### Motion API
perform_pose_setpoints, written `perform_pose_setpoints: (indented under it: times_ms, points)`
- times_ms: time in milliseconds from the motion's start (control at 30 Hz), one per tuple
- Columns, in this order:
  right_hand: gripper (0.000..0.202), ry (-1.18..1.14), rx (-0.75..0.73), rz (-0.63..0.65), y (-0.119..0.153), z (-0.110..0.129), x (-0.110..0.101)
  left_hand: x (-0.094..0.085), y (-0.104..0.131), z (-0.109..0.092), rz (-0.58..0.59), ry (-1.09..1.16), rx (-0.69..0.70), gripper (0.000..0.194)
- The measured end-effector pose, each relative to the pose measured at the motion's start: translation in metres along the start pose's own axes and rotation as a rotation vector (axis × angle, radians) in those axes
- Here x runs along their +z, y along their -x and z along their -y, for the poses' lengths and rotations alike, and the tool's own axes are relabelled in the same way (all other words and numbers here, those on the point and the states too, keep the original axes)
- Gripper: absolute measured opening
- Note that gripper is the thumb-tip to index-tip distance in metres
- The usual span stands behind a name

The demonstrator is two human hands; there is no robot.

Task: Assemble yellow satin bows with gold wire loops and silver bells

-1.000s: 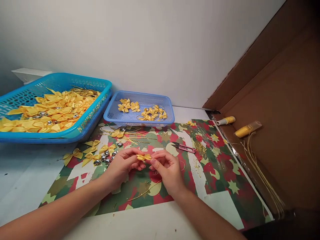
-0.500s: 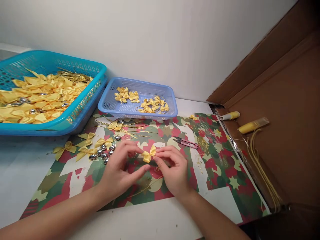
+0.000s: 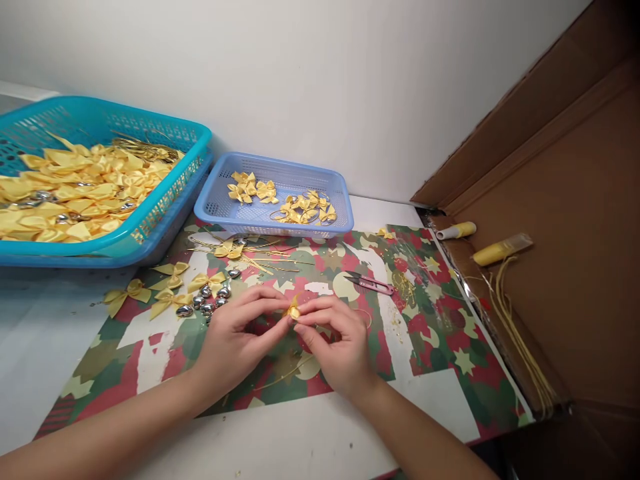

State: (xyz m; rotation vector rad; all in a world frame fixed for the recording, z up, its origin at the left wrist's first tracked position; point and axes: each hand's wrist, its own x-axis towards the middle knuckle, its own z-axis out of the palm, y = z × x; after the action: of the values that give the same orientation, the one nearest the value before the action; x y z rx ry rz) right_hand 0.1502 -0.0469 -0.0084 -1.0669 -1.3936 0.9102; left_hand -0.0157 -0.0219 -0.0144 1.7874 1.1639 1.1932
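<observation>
Between my fingertips is a small yellow ribbon bow (image 3: pixel 294 311), partly hidden by the fingers of both hands. My left hand (image 3: pixel 245 327) pinches it from the left, thumb below and fingers above. From the right, my right hand (image 3: pixel 337 337) grips it with its fingertips. A loop of thin gold cord (image 3: pixel 367 317) shows just past the right hand's knuckles. Left of my hands lie several silver bells or beads (image 3: pixel 206 303) and several loose yellow bows (image 3: pixel 170 301). Pink-handled thread snips (image 3: pixel 370 283) rest beyond my right hand.
A turquoise basket (image 3: pixel 165 200) heaped with yellow bows stands at the left. Behind my hands sits a blue basket (image 3: pixel 275 227) holding several bows. Gold cords (image 3: pixel 265 260) lie in front of it. Cardboard (image 3: pixel 550 200) with cord bundles (image 3: pixel 520 353) borders the right side.
My left thumb and fingers have closed onto the bow. The bow has turned and is more covered by my fingers. A cord loop now shows beyond my right hand.
</observation>
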Motion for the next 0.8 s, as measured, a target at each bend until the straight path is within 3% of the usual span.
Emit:
perform_pose_setpoints:
  times_ms: [67,200,300,400,567,733,800]
  points:
    - [0.007,-0.050,0.023,0.019,-0.001,0.000,-0.002,-0.001,-0.002,0.000,0.005,0.062,-0.073,0.007]
    - [0.003,-0.081,0.096,-0.067,-0.004,-0.005,-0.009,-0.001,-0.003,0.005,0.074,0.285,-0.390,0.011]
    - [0.005,-0.091,0.221,-0.113,-0.005,-0.011,-0.012,0.001,-0.004,0.008,0.121,0.527,-0.531,0.027]
    - [0.004,-0.042,0.218,-0.050,-0.004,-0.014,-0.011,0.002,-0.006,0.008,0.124,0.715,-0.549,0.039]
    - [0.005,0.079,0.060,0.005,-0.003,-0.014,-0.008,0.002,-0.005,0.009,0.152,0.807,-0.521,0.034]
    - [0.003,-0.082,0.177,-0.026,-0.002,-0.015,-0.012,0.000,-0.005,0.012,0.147,0.790,-0.575,0.039]
    - [0.004,-0.134,0.209,-0.037,-0.002,-0.016,-0.013,-0.001,-0.005,0.012,0.166,0.740,-0.571,0.033]
